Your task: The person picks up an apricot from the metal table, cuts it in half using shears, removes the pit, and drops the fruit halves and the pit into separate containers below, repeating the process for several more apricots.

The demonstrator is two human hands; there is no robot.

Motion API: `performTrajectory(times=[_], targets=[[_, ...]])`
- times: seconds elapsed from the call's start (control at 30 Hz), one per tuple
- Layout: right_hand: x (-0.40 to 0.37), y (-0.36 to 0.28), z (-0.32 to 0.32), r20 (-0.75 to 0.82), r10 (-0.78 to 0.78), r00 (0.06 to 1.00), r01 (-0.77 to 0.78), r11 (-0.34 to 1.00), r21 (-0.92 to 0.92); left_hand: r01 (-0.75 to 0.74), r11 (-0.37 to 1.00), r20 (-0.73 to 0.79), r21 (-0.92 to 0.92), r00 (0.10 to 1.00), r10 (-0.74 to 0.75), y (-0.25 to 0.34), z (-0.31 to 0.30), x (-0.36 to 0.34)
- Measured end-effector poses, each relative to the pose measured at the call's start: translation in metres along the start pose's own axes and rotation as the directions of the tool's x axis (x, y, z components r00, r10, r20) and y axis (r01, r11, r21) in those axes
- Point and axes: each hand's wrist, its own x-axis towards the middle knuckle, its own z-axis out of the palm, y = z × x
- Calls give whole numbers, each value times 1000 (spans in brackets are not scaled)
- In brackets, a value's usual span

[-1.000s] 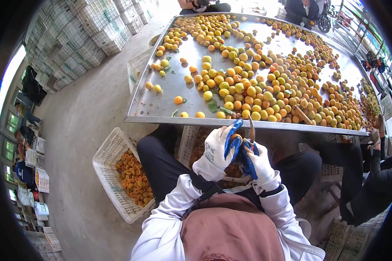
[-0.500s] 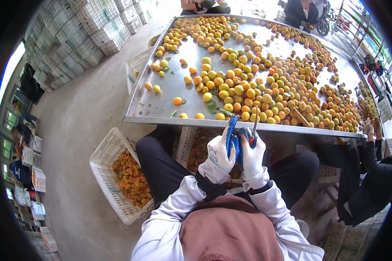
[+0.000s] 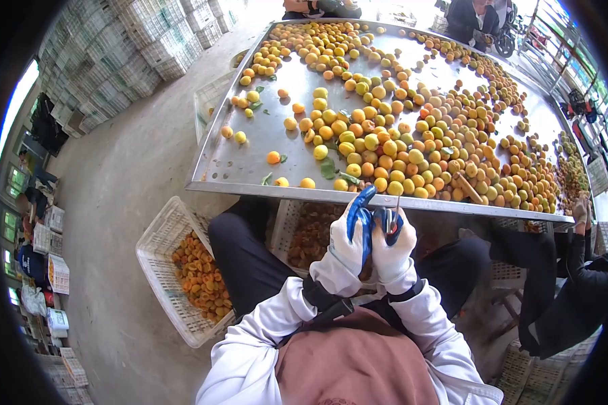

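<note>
My left hand (image 3: 350, 233), in a white glove with blue palm, is just below the near edge of the metal table (image 3: 236, 186). Its fingers point up and are pressed together; what they hold, if anything, is hidden. Beside it, my right hand (image 3: 393, 237), gloved alike, is closed around a knife (image 3: 396, 210) whose thin blade points up toward the table edge. Yellow-orange apricots (image 3: 385, 161) lie spread over the table above both hands, with a few green leaves (image 3: 327, 168) among them.
A white crate (image 3: 157, 251) of halved apricots stands at the left of my legs, another crate (image 3: 285, 226) under the table. A wooden stick (image 3: 469, 189) lies among the fruit. Co-workers sit at the right (image 3: 567, 283) and far side (image 3: 473, 20). Crates (image 3: 142, 47) are stacked back left.
Both hands have moved slightly down from the table edge. The knife blade shows narrower and more upright. The co-worker's head at the far right side of the table has lowered into view.
</note>
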Motion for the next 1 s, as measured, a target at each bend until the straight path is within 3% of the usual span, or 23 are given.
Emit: performTrajectory(times=[0.03,0.1,0.23,0.3,0.33,0.37,0.43,0.5,0.57,0.6,0.63,0.7,0.73,0.77,0.8,0.83,0.87,0.9,0.97,1.0], targets=[[2,1,-2,1,1,1000,-1,1000,-4,2,1000,0,-4,1000,-2,-3,4,2],[7,4,-5,32,-111,993,113,990,-83,41,927,-45,-373,997,-62,-9,12,5],[21,6,-15,116,-151,982,168,973,-159,157,924,8,-349,986,-164,-8,13,13],[26,7,-16,155,-157,975,183,968,-174,-8,996,55,-85,998,13,-7,12,13],[27,12,-16,163,-160,974,190,963,-189,-76,996,42,-38,996,77,-11,13,16],[28,15,-17,166,-155,974,186,964,-190,-71,997,40,-38,997,72,-14,11,18],[29,18,-17,196,-139,971,179,963,-202,77,987,194,-142,980,-48,-21,6,21],[31,16,-18,197,-138,971,179,960,-213,74,994,241,-79,969,-53,-29,2,20],[32,14,-18,210,-121,970,168,960,-223,504,786,336,-357,855,-395,-28,2,19],[33,15,-19,212,-115,971,163,961,-226,669,417,431,-615,728,-533,-26,5,22],[34,17,-20,194,-124,973,167,959,-228,672,413,430,-615,725,-538,-29,8,27],[35,25,-19,154,-116,981,152,957,-246,757,184,538,-627,592,-600,-35,11,35],[34,30,-19,156,-87,984,126,959,-256,796,160,516,-584,515,-684,-35,10,37],[36,33,-20,153,-63,986,103,958,-266,797,164,514,-581,516,-685,-42,5,41],[36,35,-18,145,-65,987,102,959,-264,840,149,606,-521,487,-629,-40,-2,47],[37,37,-16,89,51,995,-38,990,-138,879,140,691,-455,448,-567,-39,-5,52],[39,39,-15,48,171,984,-171,985,-1,785,333,456,-522,587,-669,-35,13,44],[40,42,-14,40,171,985,-171,985,2,788,338,457,-516,586,-669,-30,18,42],[41,48,-14,-103,198,975,-196,980,23,557,697,305,-450,830,-467,-25,22,38],[43,46,-16,-102,231,968,-226,972,59,674,562,415,-479,738,-532,-15,16,41]])
